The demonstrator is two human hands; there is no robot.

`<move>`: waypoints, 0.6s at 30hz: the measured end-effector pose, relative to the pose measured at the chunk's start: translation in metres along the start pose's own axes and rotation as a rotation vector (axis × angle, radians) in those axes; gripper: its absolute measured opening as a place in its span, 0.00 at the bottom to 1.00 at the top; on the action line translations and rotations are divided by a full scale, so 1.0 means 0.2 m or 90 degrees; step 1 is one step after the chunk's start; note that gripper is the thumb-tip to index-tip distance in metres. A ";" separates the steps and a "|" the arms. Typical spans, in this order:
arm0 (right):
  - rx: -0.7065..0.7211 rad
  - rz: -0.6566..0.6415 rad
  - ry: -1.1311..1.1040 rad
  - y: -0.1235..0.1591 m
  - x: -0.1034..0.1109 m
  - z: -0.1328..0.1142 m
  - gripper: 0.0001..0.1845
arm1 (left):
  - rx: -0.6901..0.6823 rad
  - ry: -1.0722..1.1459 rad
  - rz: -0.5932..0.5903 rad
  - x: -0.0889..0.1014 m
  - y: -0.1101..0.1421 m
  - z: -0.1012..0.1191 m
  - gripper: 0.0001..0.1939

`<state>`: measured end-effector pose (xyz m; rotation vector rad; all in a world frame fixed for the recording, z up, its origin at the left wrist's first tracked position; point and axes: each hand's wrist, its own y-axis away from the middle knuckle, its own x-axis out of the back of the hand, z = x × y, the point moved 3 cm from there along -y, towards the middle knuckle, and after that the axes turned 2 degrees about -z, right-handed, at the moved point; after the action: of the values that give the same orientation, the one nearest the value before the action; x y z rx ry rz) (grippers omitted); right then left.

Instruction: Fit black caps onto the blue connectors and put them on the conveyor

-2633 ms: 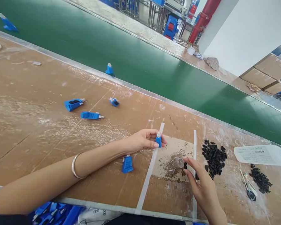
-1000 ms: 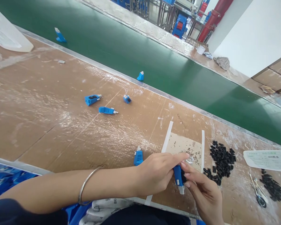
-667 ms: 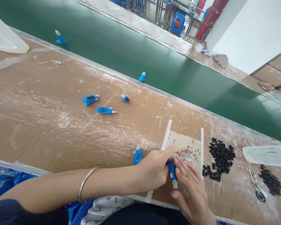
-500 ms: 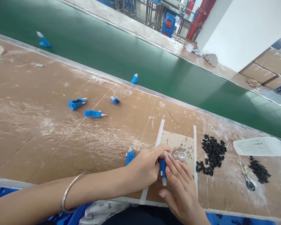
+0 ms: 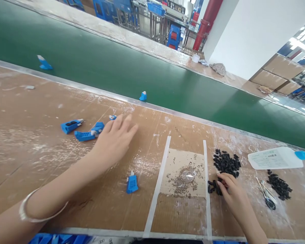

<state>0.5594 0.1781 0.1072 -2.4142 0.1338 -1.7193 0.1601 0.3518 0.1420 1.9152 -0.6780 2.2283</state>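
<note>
My left hand is stretched over the middle of the table, fingers apart and nothing visible in them. Beside its edge lies a blue plastic part with a pale tip, against another blue part. A small blue part is partly covered by the fingertips. Farther left lies a blue part with black in its top. My right hand pinches at the near edge of a pile of small black pieces; its fingers partly hide the piece between them.
A single blue part lies left of a taped board patch with a clear wet blob. On the right are a white bottle, cotton swabs and a second black pile. Beyond runs a green conveyor belt carrying blue parts.
My hands have parted. The left has moved up and left and let go of the blue part, which now lies among the others. My right has moved right to the black pieces.
</note>
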 end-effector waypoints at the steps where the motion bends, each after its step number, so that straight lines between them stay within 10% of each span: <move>1: 0.004 -0.010 0.000 0.00 -0.02 0.01 0.13 | 0.016 0.041 -0.008 -0.03 -0.06 0.00 0.24; 8: 0.053 -0.036 0.011 -0.03 -0.10 0.03 0.15 | 0.351 0.269 0.070 -0.30 -0.66 -0.11 0.34; 11: 0.065 -0.035 0.022 -0.03 -0.10 0.05 0.15 | 0.367 0.317 0.096 -0.35 -0.84 -0.17 0.25; 18: 0.081 -0.008 0.012 0.01 -0.12 0.06 0.13 | 0.303 0.489 0.111 -0.37 -0.76 -0.13 0.09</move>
<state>0.5635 0.1808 0.0813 -2.3140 0.0122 -1.7007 0.2081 0.5131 0.1058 0.9543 -0.2029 3.1296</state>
